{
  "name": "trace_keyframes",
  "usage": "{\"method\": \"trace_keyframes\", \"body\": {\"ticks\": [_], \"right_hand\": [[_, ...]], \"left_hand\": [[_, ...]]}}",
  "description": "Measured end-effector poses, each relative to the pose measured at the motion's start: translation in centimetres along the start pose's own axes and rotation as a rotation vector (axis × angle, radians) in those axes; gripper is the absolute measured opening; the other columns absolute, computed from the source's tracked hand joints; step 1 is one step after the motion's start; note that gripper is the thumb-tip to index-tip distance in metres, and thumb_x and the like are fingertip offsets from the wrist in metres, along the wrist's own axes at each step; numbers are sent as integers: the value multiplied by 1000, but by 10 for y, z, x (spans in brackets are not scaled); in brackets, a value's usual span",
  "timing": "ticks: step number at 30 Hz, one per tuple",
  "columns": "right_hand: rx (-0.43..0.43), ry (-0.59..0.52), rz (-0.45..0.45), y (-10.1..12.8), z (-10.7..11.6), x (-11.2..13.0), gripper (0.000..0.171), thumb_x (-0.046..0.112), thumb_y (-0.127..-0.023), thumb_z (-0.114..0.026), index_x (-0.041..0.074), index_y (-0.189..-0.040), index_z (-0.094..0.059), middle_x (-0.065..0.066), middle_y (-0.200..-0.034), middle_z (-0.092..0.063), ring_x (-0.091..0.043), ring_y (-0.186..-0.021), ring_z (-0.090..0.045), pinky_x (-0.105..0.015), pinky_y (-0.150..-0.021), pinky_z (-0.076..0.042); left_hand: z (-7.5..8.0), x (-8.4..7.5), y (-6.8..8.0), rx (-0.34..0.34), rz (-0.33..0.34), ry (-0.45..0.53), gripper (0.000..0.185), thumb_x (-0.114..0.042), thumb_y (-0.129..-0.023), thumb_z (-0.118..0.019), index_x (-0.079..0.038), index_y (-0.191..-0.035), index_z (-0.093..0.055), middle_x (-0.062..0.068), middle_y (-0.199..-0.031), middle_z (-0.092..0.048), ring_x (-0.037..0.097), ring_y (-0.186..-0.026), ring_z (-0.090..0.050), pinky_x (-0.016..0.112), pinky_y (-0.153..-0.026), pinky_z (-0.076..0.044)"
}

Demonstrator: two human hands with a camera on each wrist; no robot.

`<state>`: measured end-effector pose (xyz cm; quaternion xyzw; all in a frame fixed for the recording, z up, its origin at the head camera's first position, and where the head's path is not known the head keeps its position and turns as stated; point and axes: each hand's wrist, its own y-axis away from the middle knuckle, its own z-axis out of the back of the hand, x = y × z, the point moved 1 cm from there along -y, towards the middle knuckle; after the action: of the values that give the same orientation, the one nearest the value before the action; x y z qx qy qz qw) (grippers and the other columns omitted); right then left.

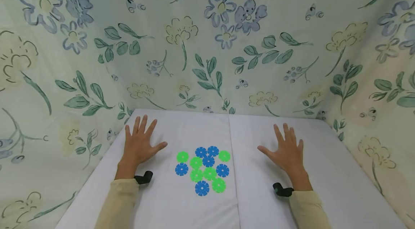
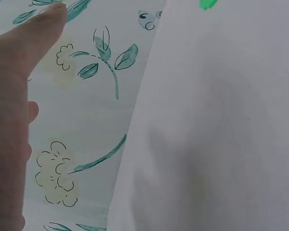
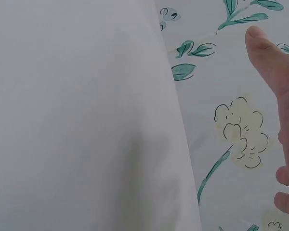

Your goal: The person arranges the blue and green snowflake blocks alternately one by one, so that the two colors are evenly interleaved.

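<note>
In the head view, several flat notched plastic discs lie in a loose cluster mid-table, some blue (image 1: 202,188) and some green (image 1: 218,185). Left of the cluster is my left hand (image 1: 138,144), palm down with fingers spread and nothing held. My right hand (image 1: 286,151) is to the right of the discs, its fingers spread the same way, also holding nothing. Each wrist view shows the thumb and edge of its hand: the left hand (image 2: 9,96) at the left side, the right hand (image 3: 286,91) at the right side. One green disc (image 2: 208,4) just shows at the left wrist view's top edge.
A white cloth covers the table (image 1: 266,200), with a crease running front to back right of the discs. Floral curtain (image 1: 201,41) hangs behind and along both sides. Small black wrist devices sit at the left cuff (image 1: 144,177) and right cuff (image 1: 282,190).
</note>
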<state>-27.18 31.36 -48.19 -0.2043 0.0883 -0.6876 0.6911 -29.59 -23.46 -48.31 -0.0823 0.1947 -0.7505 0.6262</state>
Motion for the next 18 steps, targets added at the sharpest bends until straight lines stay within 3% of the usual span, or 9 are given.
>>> {"method": "trace_keyframes", "body": {"ticks": [6,13,18], "right_hand": [[11,-68,-29,-3,2,25,110,83,-75,-60,14,-157,-32,-24,-161,-28,-50,-146,-27,-77,-106,-22],[24,-150,-66,-6,0,53,102,80,-78,-60,14,-153,-40,-22,-161,-31,-47,-144,-32,-73,-106,-28],[112,-236,-89,0,-3,72,104,84,-77,-55,16,-154,-40,-20,-163,-28,-49,-145,-31,-74,-105,-31]], "left_hand": [[8,-7,3,-20,11,62,102,-84,-80,-51,-25,-160,-27,15,-168,-17,41,-156,-8,74,-114,-10],[15,-19,4,-64,-13,113,96,-77,-83,-56,-22,-158,-32,16,-166,-25,42,-153,-20,71,-113,-21],[11,-23,8,-71,5,199,88,-70,-88,-57,-24,-158,-33,15,-161,-36,41,-147,-35,69,-108,-32]]}}
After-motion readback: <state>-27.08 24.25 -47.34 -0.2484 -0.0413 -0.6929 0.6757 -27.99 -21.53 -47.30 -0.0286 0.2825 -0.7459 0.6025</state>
